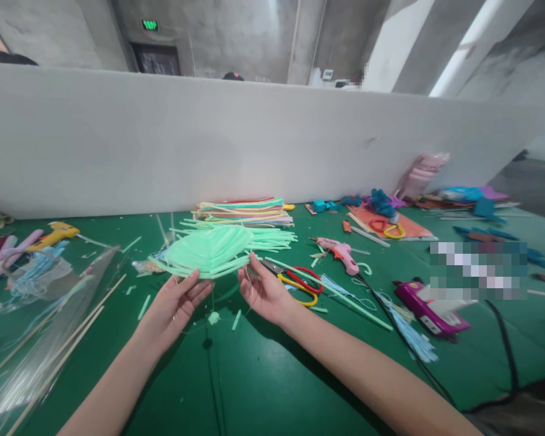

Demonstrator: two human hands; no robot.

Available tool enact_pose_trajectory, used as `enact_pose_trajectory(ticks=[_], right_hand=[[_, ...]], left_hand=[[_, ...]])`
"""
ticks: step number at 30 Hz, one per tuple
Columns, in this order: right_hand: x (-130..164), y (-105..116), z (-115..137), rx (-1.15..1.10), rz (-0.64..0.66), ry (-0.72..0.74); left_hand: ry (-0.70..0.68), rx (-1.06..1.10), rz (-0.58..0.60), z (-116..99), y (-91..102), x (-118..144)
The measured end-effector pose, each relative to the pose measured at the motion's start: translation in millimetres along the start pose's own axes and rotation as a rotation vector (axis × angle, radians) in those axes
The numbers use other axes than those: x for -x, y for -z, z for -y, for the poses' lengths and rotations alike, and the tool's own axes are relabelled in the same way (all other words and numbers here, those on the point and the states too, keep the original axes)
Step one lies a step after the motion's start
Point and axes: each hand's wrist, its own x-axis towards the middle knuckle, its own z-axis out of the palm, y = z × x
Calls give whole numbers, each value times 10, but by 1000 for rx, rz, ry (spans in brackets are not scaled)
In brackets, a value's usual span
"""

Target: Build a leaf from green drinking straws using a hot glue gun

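1. Left hand (181, 300): thumb and fingers pinched on the lower left edge of a mint-green, leaf-shaped panel of slim, fuzzy-looking strips (209, 249).
2. Right hand (266, 290): narrow fingertip pinch at the panel's lower right edge, beside loops of thin thread.
3. Panel position: held up over the green tabletop (254, 387), near the middle of the view. Below it, a small mint-green tuft (214, 318); cannot tell whether it hangs or rests.
4. Far side: tight. A loose spread of mint-green strips (277, 238) sits behind the panel, then a multicoloured strip bundle (240, 212) near the pale, flat partition (236, 145).
5. Right side: crowded. Metal scissors with red and yellow handles (285, 278) just beside the right hand; pink glue gun (343, 251) beyond.
6. Left side: transparent plastic sheet (49, 339), apart from the left hand.
7. Widest room: tabletop between the forearms.
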Motion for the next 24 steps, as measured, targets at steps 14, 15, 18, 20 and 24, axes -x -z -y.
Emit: enact_pose_trajectory(ticks=[14, 15, 18, 20, 24], right_hand=[[-65, 41, 35, 116, -21, 99], [-73, 44, 17, 120, -32, 120], [-127, 85, -38, 141, -72, 183], [-171, 126, -61, 157, -95, 211], [-215, 173, -58, 163, -95, 228]], left_hand=[[-35, -161, -4, -14, 28, -4], [-27, -164, -8, -8, 22, -3], [-16, -170, -23, 16, -3, 4], [-17, -174, -38, 31, -21, 13], [-29, -169, -74, 52, -34, 13]])
